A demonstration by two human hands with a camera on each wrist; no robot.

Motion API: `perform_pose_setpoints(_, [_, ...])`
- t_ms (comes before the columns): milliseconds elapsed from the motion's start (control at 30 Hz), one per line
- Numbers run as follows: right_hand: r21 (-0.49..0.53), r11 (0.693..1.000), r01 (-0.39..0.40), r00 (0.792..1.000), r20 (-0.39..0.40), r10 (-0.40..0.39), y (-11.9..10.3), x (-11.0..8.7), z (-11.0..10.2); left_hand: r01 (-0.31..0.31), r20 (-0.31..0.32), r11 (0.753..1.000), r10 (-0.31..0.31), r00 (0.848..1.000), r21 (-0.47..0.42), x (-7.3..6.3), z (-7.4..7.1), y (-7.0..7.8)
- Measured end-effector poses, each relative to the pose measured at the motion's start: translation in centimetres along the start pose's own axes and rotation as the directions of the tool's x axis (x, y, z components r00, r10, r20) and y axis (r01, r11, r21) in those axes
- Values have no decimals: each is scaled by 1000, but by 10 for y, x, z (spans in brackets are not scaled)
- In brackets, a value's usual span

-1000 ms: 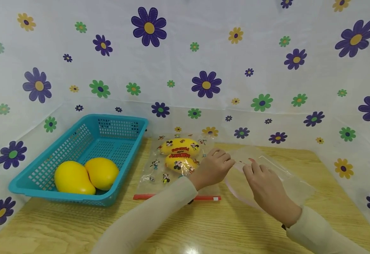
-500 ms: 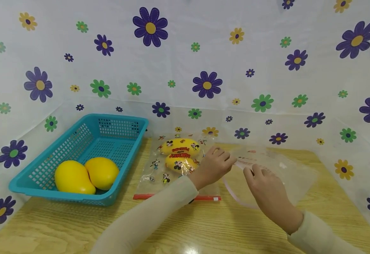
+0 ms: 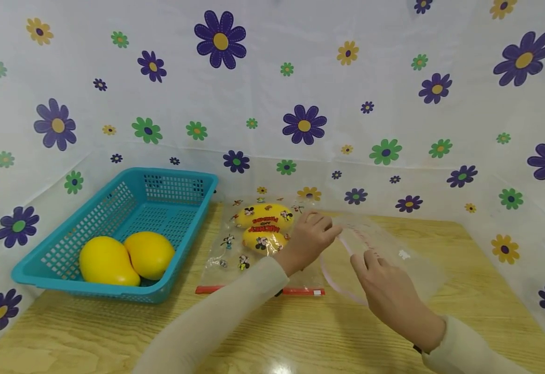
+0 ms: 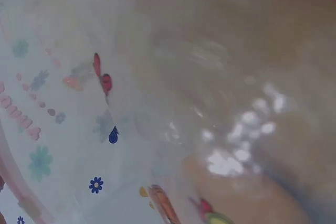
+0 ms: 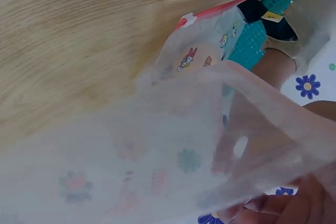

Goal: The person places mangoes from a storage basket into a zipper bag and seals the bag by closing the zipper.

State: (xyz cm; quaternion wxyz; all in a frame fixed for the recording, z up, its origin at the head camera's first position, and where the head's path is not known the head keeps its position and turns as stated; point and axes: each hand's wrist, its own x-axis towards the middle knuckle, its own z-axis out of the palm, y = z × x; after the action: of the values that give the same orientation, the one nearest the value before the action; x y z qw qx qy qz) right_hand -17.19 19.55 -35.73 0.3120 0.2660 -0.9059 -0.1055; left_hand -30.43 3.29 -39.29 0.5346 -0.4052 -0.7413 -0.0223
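A clear zip bag (image 3: 408, 265) with a pink strip along its mouth and faint red print spans my two hands above the right side of the table. My left hand (image 3: 307, 239) pinches the far side of its mouth; my right hand (image 3: 386, 285) pinches the near edge, fingertips bent. The mouth gapes between them, and in the right wrist view the pink-edged opening (image 5: 262, 85) shows a gap. Beside my left hand lies a second clear bag (image 3: 216, 265) with cartoon print and a red slider strip, two yellow mangoes (image 3: 264, 240) inside. My left forearm crosses over that bag's strip.
On the left stands a blue-green plastic basket (image 3: 174, 208) with two yellow mangoes (image 3: 108, 262) at its near end. A white flower-printed sheet (image 3: 253, 78) hangs behind and beside the wooden table (image 3: 253, 332).
Both hands have shifted slightly left, pulling the pink-edged bag along. The bag's near layer has changed its drape, and its red print now runs in a slanted line between the hands.
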Motion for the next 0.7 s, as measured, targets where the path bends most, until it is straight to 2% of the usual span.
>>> perform_pose_setpoints(133, [24,1000,21,999,-36,-20,3,0,-3,7,-8,1000,-7,1000,1,-2,1,-4])
perform_pose_setpoints(300, [54,998,-19,991,-129,26,8,2,-7,36,48,999,-35,998,-29,-2,-4,-3])
perform_pose_setpoints(367, [80,996,-41,987,-153,53,10,2,-9,14,55,999,-12,998,-42,-2,-7,-1])
perform_pose_setpoints(433, [121,991,-53,984,-162,72,10,2,-11,-20,34,998,22,999,-56,-2,-10,2])
perform_pose_setpoints(500, [176,983,-57,987,-141,83,10,2,-13,-55,0,996,55,999,-70,-1,-13,3])
perform_pose_setpoints(600, [233,972,-43,996,-65,60,7,5,-17,-85,-40,993,82,996,-85,1,-18,3])
perform_pose_setpoints(633, [246,969,-26,999,-37,36,7,7,-19,-91,-48,991,87,995,-96,2,-18,3])
perform_pose_setpoints(700, [257,965,57,998,-14,-55,9,11,-20,-113,-66,986,105,992,-121,3,-18,4])
